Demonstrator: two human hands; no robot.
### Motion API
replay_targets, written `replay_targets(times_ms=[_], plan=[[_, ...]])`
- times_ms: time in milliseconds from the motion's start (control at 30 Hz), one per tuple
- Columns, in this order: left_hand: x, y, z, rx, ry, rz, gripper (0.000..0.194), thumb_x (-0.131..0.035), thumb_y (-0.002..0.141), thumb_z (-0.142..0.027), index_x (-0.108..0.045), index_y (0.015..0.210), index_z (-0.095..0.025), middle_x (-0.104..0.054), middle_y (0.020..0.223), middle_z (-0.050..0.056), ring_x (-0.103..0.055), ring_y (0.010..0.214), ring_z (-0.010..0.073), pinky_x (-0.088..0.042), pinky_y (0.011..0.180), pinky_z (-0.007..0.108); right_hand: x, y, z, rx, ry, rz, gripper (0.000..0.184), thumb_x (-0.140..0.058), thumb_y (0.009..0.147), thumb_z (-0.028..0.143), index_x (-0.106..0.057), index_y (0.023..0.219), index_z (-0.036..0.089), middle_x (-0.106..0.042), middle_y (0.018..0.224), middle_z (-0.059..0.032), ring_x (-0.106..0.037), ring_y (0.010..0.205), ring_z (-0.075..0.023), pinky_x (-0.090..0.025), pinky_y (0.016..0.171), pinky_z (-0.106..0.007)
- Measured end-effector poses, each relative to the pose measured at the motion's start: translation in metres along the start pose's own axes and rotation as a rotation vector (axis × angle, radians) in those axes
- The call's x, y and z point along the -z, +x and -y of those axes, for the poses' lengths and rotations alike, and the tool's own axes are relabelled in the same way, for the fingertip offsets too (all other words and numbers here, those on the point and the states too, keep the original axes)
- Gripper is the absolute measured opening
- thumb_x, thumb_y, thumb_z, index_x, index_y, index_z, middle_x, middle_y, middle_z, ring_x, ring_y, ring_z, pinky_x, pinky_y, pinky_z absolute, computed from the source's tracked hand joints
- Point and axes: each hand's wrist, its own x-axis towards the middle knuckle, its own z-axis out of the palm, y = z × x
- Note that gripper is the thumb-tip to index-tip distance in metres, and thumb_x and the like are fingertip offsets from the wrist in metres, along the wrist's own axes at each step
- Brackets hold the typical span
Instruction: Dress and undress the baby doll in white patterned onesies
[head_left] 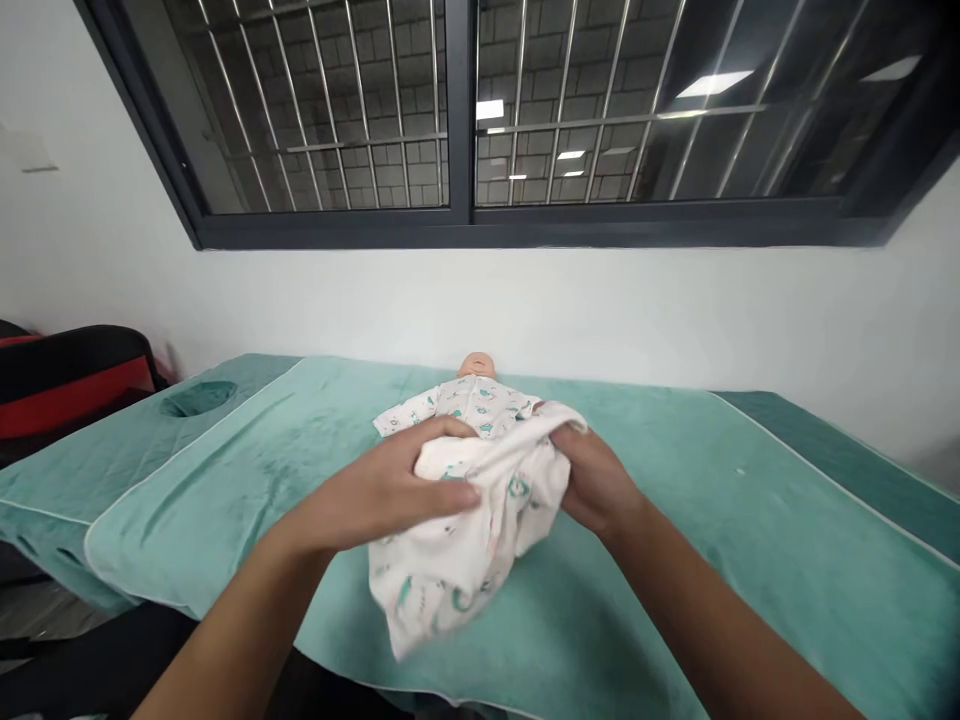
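Note:
Bunched up in front of me is a white baby garment (457, 560) with a green animal-like print; its folds hide which piece of clothing it is. My left hand (394, 490) grips its left side, thumb on top and fingers partly behind the cloth. On the other side my right hand (598, 482) is closed on the upper right edge, with some fingers hidden in the fabric. Beyond my hands a baby doll (478, 366) lies on its back, dressed in a matching white printed top (487, 395). The garment and my hands cover its lower body.
A green plush cover (750, 520) spreads over the bed, which has a face hole (199, 398) at its left end. A black and red chair or bag (75, 385) stands at the far left. Behind the bed rises a white wall (337, 300) with a barred window (461, 120).

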Motion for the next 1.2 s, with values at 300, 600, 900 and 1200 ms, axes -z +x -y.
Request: replay_targets(times_ms=[300, 600, 900, 1200], plan=[[-0.001, 0.032, 0.04, -0.029, -0.414, -0.377, 0.05, -0.067, 0.083, -0.045, -0.063, 0.124, -0.016, -0.073, 0.102, 0.01, -0.069, 0.088, 0.0236, -0.053, 0.078, 0.031, 0.019, -0.004, -0.05, -0.319, -0.037, 0.016, 0.048, -0.078, 0.073, 0.049, -0.071, 0.106, 0.014, -0.073, 0.095, -0.0092, -0.068, 0.086, -0.0235, -0.052, 0.077, -0.032], [0.012, 0.023, 0.071, 0.159, -0.301, 0.194, 0.065, -0.086, 0.063, -0.028, -0.064, 0.123, -0.015, -0.072, 0.11, 0.014, -0.066, 0.104, 0.0311, -0.051, 0.092, 0.041, 0.013, 0.007, -0.029, -0.177, 0.145, -0.141, 0.046, -0.068, 0.083, 0.051, -0.065, 0.115, 0.019, -0.072, 0.103, -0.0089, -0.069, 0.092, -0.0227, -0.054, 0.084, -0.036], [0.005, 0.028, 0.089, 0.01, -0.53, -0.277, 0.053, -0.078, 0.071, -0.04, -0.066, 0.116, -0.014, -0.074, 0.094, 0.012, -0.07, 0.088, 0.0289, -0.055, 0.08, 0.038, 0.006, -0.007, -0.056, -0.425, -0.196, 0.426, 0.044, -0.08, 0.073, 0.043, -0.07, 0.108, 0.018, -0.07, 0.102, -0.0048, -0.066, 0.091, -0.0184, -0.052, 0.079, -0.028], [0.035, -0.02, 0.062, 0.449, 0.027, 0.065, 0.029, -0.069, 0.079, -0.044, -0.074, 0.079, -0.015, -0.067, 0.06, 0.004, -0.057, 0.049, 0.0163, -0.041, 0.051, 0.026, -0.006, -0.039, -0.09, -0.493, 0.115, 0.435, 0.064, -0.082, 0.071, 0.034, -0.059, 0.13, 0.022, -0.069, 0.109, -0.0059, -0.063, 0.107, -0.0229, -0.045, 0.1, -0.037]])
